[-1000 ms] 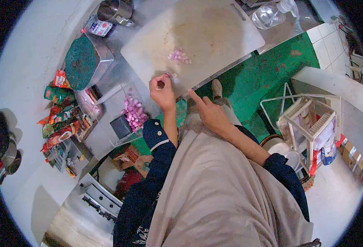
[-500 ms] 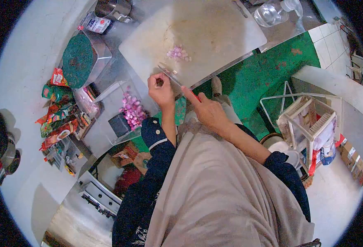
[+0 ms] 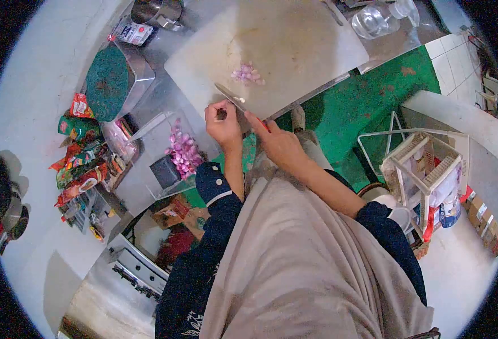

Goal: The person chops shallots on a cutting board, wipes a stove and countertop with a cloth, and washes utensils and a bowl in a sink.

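My right hand [image 3: 283, 148] grips the red handle of a knife [image 3: 230, 96], its blade pointing up and left over the near edge of a white cutting board [image 3: 198, 62]. Close beside the blade, my left hand [image 3: 225, 125] is closed, thumb and fingers curled into a ring. What it pinches, if anything, is too small to make out. A pale piece [image 3: 241, 99] lies against the blade. Farther up the board sits a small pile of cut shallots [image 3: 248, 74]. Left of my left hand, pink peeled shallots [image 3: 182, 151] fill part of a clear plastic tub [image 3: 148, 135].
A dark box [image 3: 163, 172] is in the tub. Beyond stand a container with a green top [image 3: 108, 85], several food packets [image 3: 82, 164] and a metal pot [image 3: 156, 11]. A clear spray bottle [image 3: 373, 21] is at back right. A white rack [image 3: 424, 164] stands on the right.
The knife blade has shifted slightly, and the pale piece now shows against it. Both hands stay nearly in place; the view has moved a little.
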Available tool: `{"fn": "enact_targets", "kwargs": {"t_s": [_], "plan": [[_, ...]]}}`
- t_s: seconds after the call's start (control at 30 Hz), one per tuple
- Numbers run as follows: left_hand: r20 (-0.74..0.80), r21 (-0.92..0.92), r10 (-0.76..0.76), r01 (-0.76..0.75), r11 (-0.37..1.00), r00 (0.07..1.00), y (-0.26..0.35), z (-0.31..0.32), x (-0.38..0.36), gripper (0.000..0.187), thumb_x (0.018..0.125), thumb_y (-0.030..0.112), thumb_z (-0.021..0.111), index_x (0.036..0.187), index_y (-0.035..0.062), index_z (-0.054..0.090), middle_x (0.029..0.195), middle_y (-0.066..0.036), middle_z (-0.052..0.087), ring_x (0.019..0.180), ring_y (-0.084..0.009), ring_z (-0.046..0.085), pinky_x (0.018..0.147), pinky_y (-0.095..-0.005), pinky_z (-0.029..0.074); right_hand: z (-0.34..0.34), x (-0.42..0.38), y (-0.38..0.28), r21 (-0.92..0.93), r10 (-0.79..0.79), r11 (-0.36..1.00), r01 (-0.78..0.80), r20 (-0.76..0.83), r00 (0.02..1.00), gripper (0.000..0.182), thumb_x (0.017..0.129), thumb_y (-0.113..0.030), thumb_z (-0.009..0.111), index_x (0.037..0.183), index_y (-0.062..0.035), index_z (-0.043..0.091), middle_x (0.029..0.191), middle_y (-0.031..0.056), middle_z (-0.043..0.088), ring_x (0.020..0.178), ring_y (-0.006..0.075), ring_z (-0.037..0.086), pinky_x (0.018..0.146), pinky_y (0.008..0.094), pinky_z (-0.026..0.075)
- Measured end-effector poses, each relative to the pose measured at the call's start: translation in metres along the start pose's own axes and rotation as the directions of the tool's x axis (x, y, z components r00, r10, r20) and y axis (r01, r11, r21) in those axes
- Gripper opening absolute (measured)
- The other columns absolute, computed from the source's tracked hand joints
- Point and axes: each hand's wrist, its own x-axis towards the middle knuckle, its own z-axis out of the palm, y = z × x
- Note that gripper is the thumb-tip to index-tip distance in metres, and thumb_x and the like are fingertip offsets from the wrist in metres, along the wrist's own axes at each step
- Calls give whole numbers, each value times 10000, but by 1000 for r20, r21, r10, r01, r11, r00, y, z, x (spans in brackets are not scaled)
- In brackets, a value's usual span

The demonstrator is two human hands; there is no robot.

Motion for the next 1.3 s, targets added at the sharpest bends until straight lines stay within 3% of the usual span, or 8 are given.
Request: {"fn": "enact_targets", "kwargs": {"t_s": [0.1,0.2,0.3,0.5,0.7,1.0,1.1,1.3], "plan": [[13,14,-45,45,999,999,-2,0,0,56,782,16,656,796,-5,606,790,-80,598,711,-171,570,666,-296,464,-17,-13,-1,-25,90,996,-88,152,984,715,820,-58,522,1453,-233,238,903,166,554,668,374,604,563,472,515],[22,-5,-28,28,1000,999,2,-1,0,49,777,7,647,794,-6,604,795,-86,602,716,-178,573,669,-301,464,-15,-16,3,105,75,991,-85,92,993,712,837,-80,506,1462,-261,217,1023,218,560,685,380,637,547,455,539],[27,120,19,-22,993,999,-2,-3,1,46,767,-2,639,794,-6,601,802,-96,607,717,-194,581,666,-309,466,-17,-18,-2,38,33,999,-37,92,995,726,833,-75,511,1467,-250,204,1026,221,561,677,387,634,545,457,537],[17,35,10,-10,999,1000,-1,-3,0,41,763,-4,633,776,-7,594,776,-95,586,716,-211,571,669,-316,462,-24,-17,-6,17,5,1000,-7,113,994,749,825,-90,524,1477,-228,183,1042,225,559,660,375,636,528,453,534],[18,86,8,-9,996,1000,8,-4,1,38,766,0,634,770,-7,596,777,-90,578,711,-205,564,663,-307,458,-20,-10,-7,-54,-19,998,21,47,999,742,805,-52,546,1459,-207,231,843,141,550,609,335,597,491,428,512],[9,-33,-24,24,999,1000,2,0,-2,34,773,0,638,794,-11,613,793,-85,595,712,-192,573,664,-299,466,1,20,-3,-60,3,998,-1,45,999,721,818,-63,525,1458,-218,231,833,180,574,623,361,621,493,460,508],[13,17,-31,31,999,999,10,-2,-1,30,777,-6,639,799,-10,619,805,-87,609,717,-187,580,664,-297,468,-4,15,0,-25,-3,1000,5,83,997,756,807,-93,536,1471,-224,200,953,206,582,640,365,638,527,459,537],[10,-54,-28,28,998,1000,1,-1,-2,24,783,-6,634,801,-9,618,807,-92,615,715,-188,585,655,-293,470,-17,-16,7,85,52,994,-62,111,992,708,831,-61,523,1456,-225,233,875,158,553,684,356,599,533,444,511]]}}
